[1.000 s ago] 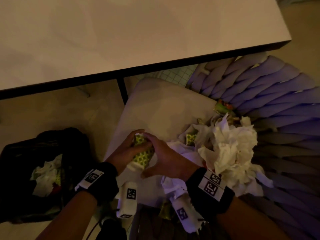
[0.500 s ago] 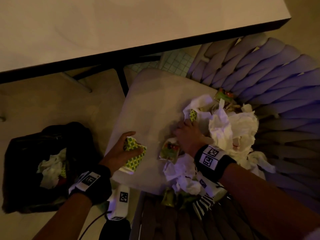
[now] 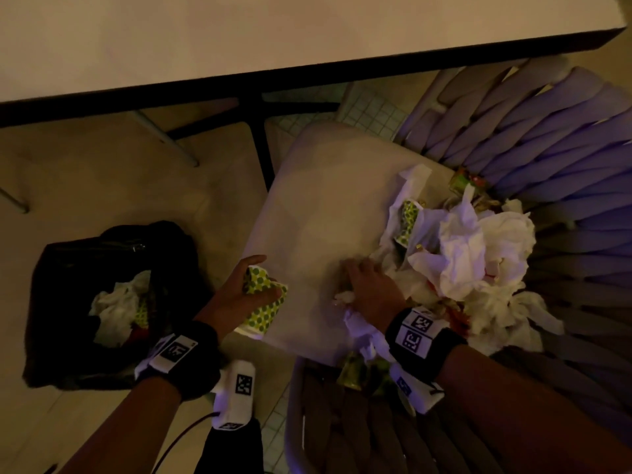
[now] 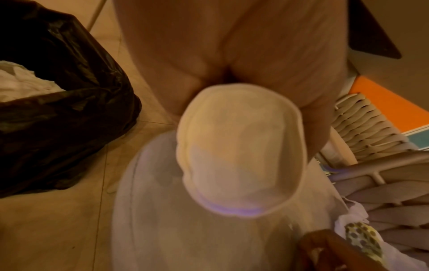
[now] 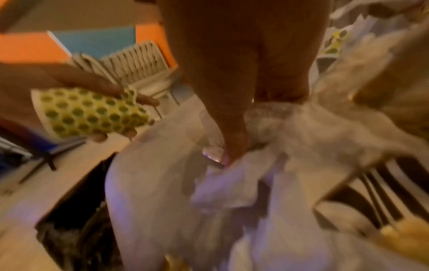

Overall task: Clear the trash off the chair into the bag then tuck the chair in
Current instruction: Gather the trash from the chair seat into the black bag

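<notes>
Your left hand [image 3: 239, 289] grips a crushed paper cup [image 3: 263, 304], yellow-green with darker dots, fingers curled round it above the near left corner of the seat cushion [image 3: 321, 200]. Your right hand [image 3: 371, 287] lies on the cushion at the edge of the trash heap [image 3: 472, 254], fingertips in crumpled tissue; whether they pinch it you cannot tell, the wrist view being blurred.

Around: the black bag [image 3: 82, 268] stands open on the floor just left of the chair [image 3: 564, 138], with white tissue and another dotted scrap already inside. A second dotted cup [image 3: 408, 220] sits at the heap's far left, half wrapped in tissue. Coloured wrappers lie behind the heap, against the chair back.

Materials: cushion pale, smooth, with rounded corners; chair back and arms woven of broad padded straps; bag thin, glossy, creased plastic; tissues soft, crumpled, white.

Surface and room: the chair stands pulled out from a pale table [image 3: 239, 35] with a dark edge and dark legs. Floor beige tile. Light dim and warm.
</notes>
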Motion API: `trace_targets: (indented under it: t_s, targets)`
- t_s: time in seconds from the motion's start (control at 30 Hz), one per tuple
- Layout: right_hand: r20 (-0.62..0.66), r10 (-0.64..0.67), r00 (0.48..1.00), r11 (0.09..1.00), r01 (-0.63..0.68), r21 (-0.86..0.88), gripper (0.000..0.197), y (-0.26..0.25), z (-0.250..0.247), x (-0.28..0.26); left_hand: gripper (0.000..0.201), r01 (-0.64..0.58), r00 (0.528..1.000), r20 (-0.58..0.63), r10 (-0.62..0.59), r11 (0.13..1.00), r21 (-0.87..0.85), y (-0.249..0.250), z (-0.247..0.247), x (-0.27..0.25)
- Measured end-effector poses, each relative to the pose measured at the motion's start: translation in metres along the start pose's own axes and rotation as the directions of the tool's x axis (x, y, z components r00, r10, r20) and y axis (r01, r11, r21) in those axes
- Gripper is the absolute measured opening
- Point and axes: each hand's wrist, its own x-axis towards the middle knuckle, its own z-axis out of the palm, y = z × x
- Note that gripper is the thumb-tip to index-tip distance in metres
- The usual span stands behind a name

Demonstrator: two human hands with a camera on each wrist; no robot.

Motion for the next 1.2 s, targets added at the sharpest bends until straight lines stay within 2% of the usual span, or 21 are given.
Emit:
trace_targets:
  t_s: [0.07, 0.13, 0.17, 0.27, 0.37, 0.47, 0.63, 0.77, 0.83, 0.9, 1.03, 1.1, 1.17, 1.2]
  targets:
    - [-0.071, 0.022, 0.997, 0.994, -0.03, -0.106, 0.054, -0.001, 0.009, -0.001, 0.06, 0.006, 1.0, -0.008, -0.006, 1.0, -0.016, -0.005, -0.007, -0.003]
    - [-0.094, 0.033, 0.995, 0.994, -0.042, -0.097, 0.046, 0.0, 0.011, 0.002, 0.058, 0.009, 1.0, -0.023, -0.01, 1.0, -0.026, -0.009, -0.016, -0.006]
    - [-0.066, 0.045, 0.997, 0.996, -0.049, -0.074, 0.043, 0.001, 0.009, 0.002, 0.057, 0.016, 1.0, -0.026, -0.016, 1.0, -0.024, -0.011, -0.021, -0.008]
    - [-0.056, 0.029, 0.998, 0.994, -0.022, 0.107, 0.033, 0.003, -0.005, 0.0, 0.057, 0.035, 0.998, -0.047, -0.037, 0.998, -0.047, -0.016, -0.034, -0.014]
    - [-0.104, 0.092, 0.99, 0.956, -0.059, 0.286, 0.015, 0.0, -0.03, -0.008, 0.06, 0.044, 0.997, -0.061, -0.047, 0.997, -0.058, -0.024, -0.049, -0.018]
    - [-0.139, 0.093, 0.986, 0.913, -0.029, 0.407, 0.022, -0.006, -0.059, -0.013, 0.063, 0.046, 0.997, -0.062, -0.05, 0.997, -0.065, -0.031, -0.064, -0.022]
    - [-0.157, 0.058, 0.986, 0.753, 0.06, 0.655, 0.021, -0.055, -0.115, -0.026, 0.062, 0.048, 0.993, -0.107, -0.055, 0.997, -0.067, -0.046, -0.101, -0.026]
    - [-0.166, -0.087, 0.982, 0.511, 0.187, 0.839, 0.017, -0.129, -0.143, -0.031, 0.048, 0.072, 0.989, -0.121, -0.083, 0.993, -0.091, -0.062, -0.137, -0.032]
    - [-0.147, -0.161, 0.976, 0.433, 0.204, 0.878, 0.015, -0.179, -0.137, -0.02, 0.049, 0.079, 0.983, -0.158, -0.094, 0.992, -0.101, -0.072, -0.16, -0.037]
    - [-0.101, -0.212, 0.972, 0.407, 0.182, 0.895, 0.017, -0.233, -0.119, -0.001, 0.054, 0.103, 0.97, -0.208, -0.126, 0.988, -0.117, -0.085, -0.187, -0.043]
    - [0.107, -0.299, 0.948, 0.449, 0.041, 0.893, 0.017, -0.339, -0.039, 0.056, 0.063, 0.15, 0.922, -0.327, -0.208, 0.97, -0.193, -0.127, -0.257, -0.054]
    - [0.287, -0.264, 0.921, 0.439, -0.15, 0.886, 0.028, -0.376, 0.009, 0.08, 0.064, 0.162, 0.892, -0.381, -0.243, 0.959, -0.233, -0.152, -0.286, -0.058]
    - [0.475, -0.198, 0.857, 0.442, -0.355, 0.824, 0.035, -0.405, 0.057, 0.104, 0.064, 0.194, 0.854, -0.423, -0.302, 0.94, -0.28, -0.184, -0.315, -0.059]
    - [0.531, -0.165, 0.831, 0.458, -0.413, 0.787, 0.035, -0.417, 0.081, 0.116, 0.062, 0.207, 0.833, -0.447, -0.326, 0.933, -0.295, -0.203, -0.329, -0.057]
